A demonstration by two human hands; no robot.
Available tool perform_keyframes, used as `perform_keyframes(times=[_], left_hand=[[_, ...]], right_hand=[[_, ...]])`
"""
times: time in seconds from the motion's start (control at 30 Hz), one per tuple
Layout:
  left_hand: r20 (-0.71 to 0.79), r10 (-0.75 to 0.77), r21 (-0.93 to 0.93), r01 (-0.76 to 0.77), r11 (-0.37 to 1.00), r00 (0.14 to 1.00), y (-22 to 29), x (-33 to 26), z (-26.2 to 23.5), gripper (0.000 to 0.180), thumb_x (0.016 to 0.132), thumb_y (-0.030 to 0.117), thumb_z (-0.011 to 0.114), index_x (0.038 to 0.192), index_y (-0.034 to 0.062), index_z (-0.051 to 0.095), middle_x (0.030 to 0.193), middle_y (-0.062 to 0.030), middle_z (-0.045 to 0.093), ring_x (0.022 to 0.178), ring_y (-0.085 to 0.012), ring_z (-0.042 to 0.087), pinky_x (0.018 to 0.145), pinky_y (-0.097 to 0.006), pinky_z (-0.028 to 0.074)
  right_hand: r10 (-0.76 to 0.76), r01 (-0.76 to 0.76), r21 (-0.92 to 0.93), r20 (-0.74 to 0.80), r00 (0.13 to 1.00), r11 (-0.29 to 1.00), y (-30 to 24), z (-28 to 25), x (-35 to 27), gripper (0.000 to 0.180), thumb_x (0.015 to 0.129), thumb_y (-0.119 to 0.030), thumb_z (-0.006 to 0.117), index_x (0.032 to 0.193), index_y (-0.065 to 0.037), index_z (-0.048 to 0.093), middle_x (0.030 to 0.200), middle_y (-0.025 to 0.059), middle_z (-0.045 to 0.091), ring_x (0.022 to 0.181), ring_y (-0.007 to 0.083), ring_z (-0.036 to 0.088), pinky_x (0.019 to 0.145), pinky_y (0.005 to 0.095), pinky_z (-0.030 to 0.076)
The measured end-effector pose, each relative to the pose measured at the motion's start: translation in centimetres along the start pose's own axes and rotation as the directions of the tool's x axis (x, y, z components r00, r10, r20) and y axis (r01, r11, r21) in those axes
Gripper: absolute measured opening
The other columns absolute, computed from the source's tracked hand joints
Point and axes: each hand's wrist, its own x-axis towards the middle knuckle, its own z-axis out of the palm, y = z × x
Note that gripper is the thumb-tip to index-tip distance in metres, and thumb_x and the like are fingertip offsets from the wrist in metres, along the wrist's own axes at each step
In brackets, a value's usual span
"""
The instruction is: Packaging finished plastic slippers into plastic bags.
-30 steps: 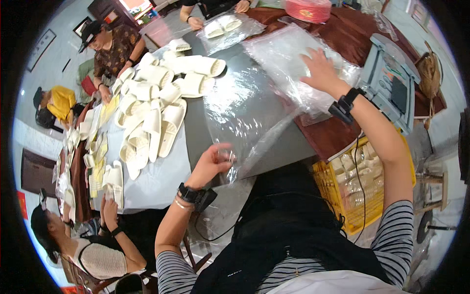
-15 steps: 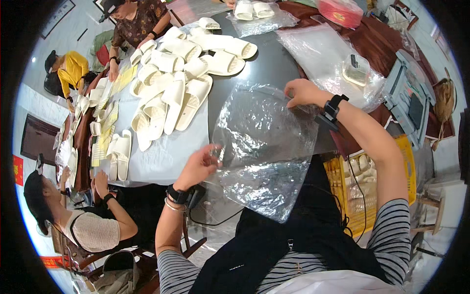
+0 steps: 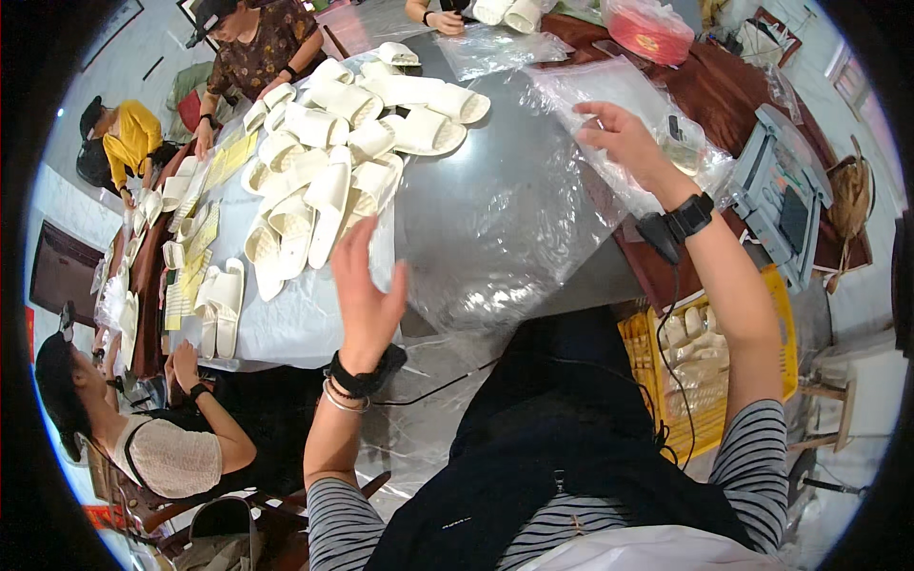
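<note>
A clear plastic bag (image 3: 505, 252) lies spread over the grey tabletop near my edge, its lower end at the table's rim. My left hand (image 3: 367, 295) is raised at the bag's left side, thumb and fingers apart, holding nothing. Just beyond it is a heap of cream slippers (image 3: 328, 181). My right hand (image 3: 624, 143) hovers over a stack of clear bags (image 3: 609, 86) at the right, its fingers parted and nothing visible in them. A black strap is on each wrist.
A yellow crate (image 3: 709, 381) of wrapped slippers stands below the table at right. A grey device (image 3: 785, 195) and pink-red bundle (image 3: 650, 33) sit on brown cloth. Co-workers handle slippers at left and far side. One slipper pair (image 3: 221, 309) lies apart, at left.
The bag has gone from between my hands down onto the table. My left hand moved up and left with fingers spreading; my right hand moved away toward the bag stack.
</note>
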Motion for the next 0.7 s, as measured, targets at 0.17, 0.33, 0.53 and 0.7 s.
perform_keyframes(times=[0.17, 0.33, 0.53, 0.7], left_hand=[[0.223, -0.059, -0.390, 0.145, 0.909, 0.973, 5.0, 0.5, -0.3, 0.074, 0.082, 0.008, 0.077, 0.147, 0.0086, 0.042, 0.146, -0.0130, 0.046, 0.130, -0.0257, 0.048, 0.102, -0.041, 0.045], [0.309, 0.086, -0.813, 0.215, 0.542, 0.947, 7.0, 0.8, 0.8, 0.118, 0.071, 0.040, 0.090, 0.159, 0.0145, 0.015, 0.151, -0.0163, 0.039, 0.131, -0.0286, 0.047, 0.103, -0.043, 0.045], [0.440, -0.016, -0.866, 0.429, 0.259, 0.898, 5.8, -2.3, 4.4, 0.105, 0.083, 0.040, 0.080, 0.159, 0.0160, 0.011, 0.150, -0.0173, 0.040, 0.128, -0.0280, 0.050, 0.099, -0.041, 0.049], [0.585, -0.452, -0.718, 0.689, 0.095, 0.673, 1.1, -4.4, 4.7, 0.061, 0.098, 0.019, 0.064, 0.149, 0.0054, 0.032, 0.136, -0.0145, 0.055, 0.108, -0.0203, 0.063, 0.085, -0.029, 0.055]], right_hand=[[-0.683, 0.533, -0.429, -0.499, 0.533, 0.729, -5.8, 2.5, -3.4, 0.040, 0.083, -0.009, 0.077, 0.122, -0.012, 0.068, 0.089, -0.0041, 0.068, 0.075, 0.0049, 0.056, 0.060, 0.0227, 0.042], [-0.919, 0.632, -0.772, 0.291, 0.266, -0.062, -10.7, 6.3, -10.5, 0.034, 0.073, -0.008, 0.072, 0.107, -0.013, 0.074, 0.095, 0.0026, 0.070, 0.082, 0.0204, 0.065, 0.075, 0.0318, 0.053], [-0.632, 0.793, -0.580, 0.548, 0.548, 0.184, -4.4, 9.3, -8.4, 0.005, 0.076, -0.008, 0.063, 0.081, -0.006, 0.062, 0.127, 0.0096, 0.062, 0.120, 0.0299, 0.058, 0.093, 0.0369, 0.054], [-0.341, 0.732, -0.528, 0.656, 0.674, 0.431, -0.7, 9.4, -8.8, 0.009, 0.071, -0.004, 0.065, 0.079, -0.008, 0.065, 0.129, 0.0119, 0.061, 0.111, 0.0314, 0.059, 0.088, 0.0397, 0.053]])
